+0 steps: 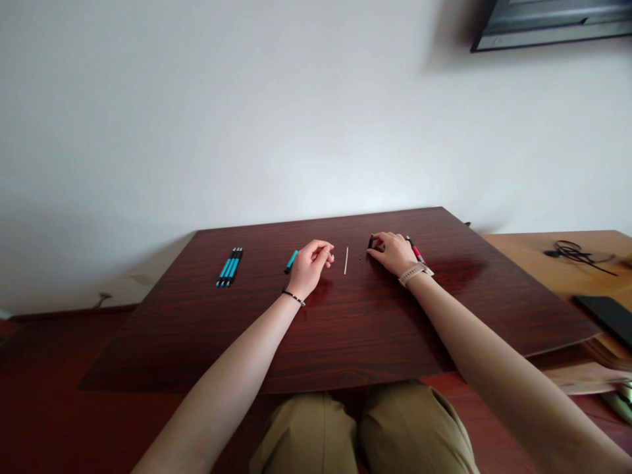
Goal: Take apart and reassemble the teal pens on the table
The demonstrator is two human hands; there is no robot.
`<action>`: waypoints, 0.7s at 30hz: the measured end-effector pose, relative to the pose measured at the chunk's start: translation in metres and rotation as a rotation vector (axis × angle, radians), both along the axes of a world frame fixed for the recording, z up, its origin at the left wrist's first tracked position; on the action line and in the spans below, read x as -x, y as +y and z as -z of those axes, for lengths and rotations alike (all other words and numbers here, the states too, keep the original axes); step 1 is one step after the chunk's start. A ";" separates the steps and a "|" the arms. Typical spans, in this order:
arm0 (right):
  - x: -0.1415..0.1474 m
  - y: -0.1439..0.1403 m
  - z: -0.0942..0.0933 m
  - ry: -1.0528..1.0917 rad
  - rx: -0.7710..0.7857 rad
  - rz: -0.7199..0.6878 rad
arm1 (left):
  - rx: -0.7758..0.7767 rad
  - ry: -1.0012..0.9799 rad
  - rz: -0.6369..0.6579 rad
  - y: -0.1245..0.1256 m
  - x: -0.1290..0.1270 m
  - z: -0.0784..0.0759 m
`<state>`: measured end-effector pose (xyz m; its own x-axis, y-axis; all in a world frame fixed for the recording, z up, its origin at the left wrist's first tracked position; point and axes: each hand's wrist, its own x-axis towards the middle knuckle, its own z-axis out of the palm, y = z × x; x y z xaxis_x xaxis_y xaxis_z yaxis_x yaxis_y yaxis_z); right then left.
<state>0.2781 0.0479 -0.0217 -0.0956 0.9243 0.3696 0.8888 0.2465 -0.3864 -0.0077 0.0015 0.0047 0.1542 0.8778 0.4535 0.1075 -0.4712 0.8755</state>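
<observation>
A teal pen barrel [291,261] lies flat on the dark counter [345,329], partly hidden behind the left hand [311,263]. A thin white refill [346,260] lies between the hands. The right hand [394,252] pinches a small dark piece [370,242], possibly a cap.

a dark reddish wood-grain surface [345,329] is stretching across the middle of the view, its far edge lying close against a plain white wall [247,112]. three teal-and-black pens [230,266] are lying side by side in a tight row on the left part of the surface, pointing away towards the wall. to the right, a lighter wooden tabletop [567,263] is sitting beside the dark one, with a tangle of black cable [567,251] resting on it near the wall and a flat black slab [605,316] lying nearer its front edge. a dark framed panel [553,23] is hanging high in the upper right corner.
</observation>
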 end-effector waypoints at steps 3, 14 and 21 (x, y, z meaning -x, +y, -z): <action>0.001 -0.004 -0.004 0.046 -0.010 -0.004 | -0.002 0.000 -0.007 -0.001 0.000 -0.002; 0.010 -0.021 -0.027 0.242 -0.224 0.083 | -0.015 -0.009 -0.058 -0.001 -0.002 -0.005; 0.023 -0.037 -0.042 0.175 -0.139 -0.047 | -0.053 0.161 -0.079 -0.001 0.003 -0.001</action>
<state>0.2546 0.0109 0.0204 -0.0609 0.8594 0.5077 0.7975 0.3478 -0.4931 -0.0102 0.0008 0.0060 0.1603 0.8654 0.4748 0.2827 -0.5011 0.8179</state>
